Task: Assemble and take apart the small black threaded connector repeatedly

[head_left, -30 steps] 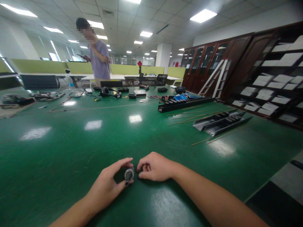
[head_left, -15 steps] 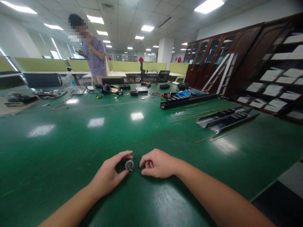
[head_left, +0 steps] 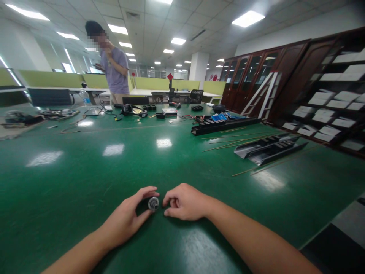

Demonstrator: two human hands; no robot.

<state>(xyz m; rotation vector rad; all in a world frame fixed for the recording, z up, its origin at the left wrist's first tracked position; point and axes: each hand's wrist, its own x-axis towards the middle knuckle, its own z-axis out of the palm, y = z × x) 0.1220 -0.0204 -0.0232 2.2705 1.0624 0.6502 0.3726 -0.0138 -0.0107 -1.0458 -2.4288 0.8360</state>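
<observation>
In the head view a small round metal part (head_left: 153,204), a dark grey disc with a short narrower stub facing me, stands at the tabletop. My left hand (head_left: 127,217) is closed around it, with the thumb below and the fingers curving over its top. What kind of part it is I cannot make out. Just to its right, my right hand (head_left: 184,202) rests with curled fingers. A gap shows between its thumb and index finger, nothing is visible in it, and it is apart from the metal part.
The green tabletop (head_left: 137,163) spreads around both hands. Black metal channels (head_left: 270,150) and thin rods (head_left: 228,144) lie on the right. Cables, a headset (head_left: 132,110) and small black trays (head_left: 196,108) sit at the back. Beyond the table stands a person (head_left: 116,68).
The view has tilted slightly. In it, both hands and the metal part appear a little lower and farther left. The metal part's stub now points more directly at me.
</observation>
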